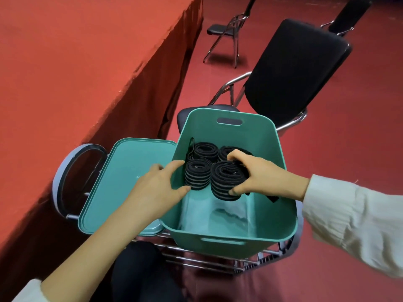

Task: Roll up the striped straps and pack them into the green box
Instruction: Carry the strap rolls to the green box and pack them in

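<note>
Black webbing banded with thin grey stripes fills the right hand (259, 177). Its fingers curl over the far side of a rolled strap (226, 182) and its thumb presses the near side, so the hand is clamped on that roll. The roll stands on edge, its coiled spiral facing up, at the front right of a group of four. A loose black strap end (272, 198) trails under the wrist, against the box's right wall.

The left hand (157, 188) reaches over the left rim with its fingers spread and relaxed. It grips nothing, and its thumb tip touches the front-left roll (197, 174). Behind lie the back-left roll (206, 151) and the back-right roll (224, 152), the latter partly hidden by the right fingers. All four sit packed together, touching, in the far half of the green box (250, 136). Something pale and crinkled (218, 214) covers the near part of the box's floor.

The green lid (122, 175) lies upturned just left of the box. Both rest on a wire rack (207, 258). A black padded chair (294, 68) stands beyond, and a red-draped table (87, 62) stands at left.
</note>
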`<action>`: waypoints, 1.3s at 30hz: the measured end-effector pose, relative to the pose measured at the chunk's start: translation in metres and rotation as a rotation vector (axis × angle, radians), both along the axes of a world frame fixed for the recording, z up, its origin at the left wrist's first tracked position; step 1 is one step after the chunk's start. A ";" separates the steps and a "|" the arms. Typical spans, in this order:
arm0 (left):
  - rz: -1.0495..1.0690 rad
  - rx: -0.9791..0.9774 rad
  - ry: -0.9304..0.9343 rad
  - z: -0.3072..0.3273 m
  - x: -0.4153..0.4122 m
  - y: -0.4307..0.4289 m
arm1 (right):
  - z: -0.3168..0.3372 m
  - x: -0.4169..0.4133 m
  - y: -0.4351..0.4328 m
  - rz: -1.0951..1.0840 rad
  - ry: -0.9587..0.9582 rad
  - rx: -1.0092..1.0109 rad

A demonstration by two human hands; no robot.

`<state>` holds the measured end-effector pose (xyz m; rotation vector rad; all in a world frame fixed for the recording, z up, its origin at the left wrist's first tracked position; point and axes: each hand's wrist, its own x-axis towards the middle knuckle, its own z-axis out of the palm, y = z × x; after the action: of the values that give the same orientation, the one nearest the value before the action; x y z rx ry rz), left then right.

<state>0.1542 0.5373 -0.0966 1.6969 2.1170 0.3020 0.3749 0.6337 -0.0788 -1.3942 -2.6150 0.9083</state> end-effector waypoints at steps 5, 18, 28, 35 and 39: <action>-0.015 -0.022 -0.107 0.005 0.004 0.003 | -0.020 -0.014 0.020 -0.026 -0.165 0.011; 0.002 -0.001 -0.152 0.006 0.006 0.000 | -0.050 -0.017 0.040 -0.154 -0.102 -0.247; 0.009 0.018 -0.174 0.004 0.003 0.000 | -0.079 -0.023 0.048 -0.207 -0.085 -0.087; 0.038 0.032 -0.186 0.004 0.003 0.002 | -0.085 -0.016 0.054 -0.219 0.061 -0.118; 0.040 0.045 -0.183 0.004 0.002 0.001 | -0.087 -0.014 0.056 -0.231 0.094 -0.121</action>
<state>0.1565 0.5386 -0.0929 1.5876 2.0259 0.5000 0.3613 0.6899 -0.1660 -1.5979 -2.3055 1.0842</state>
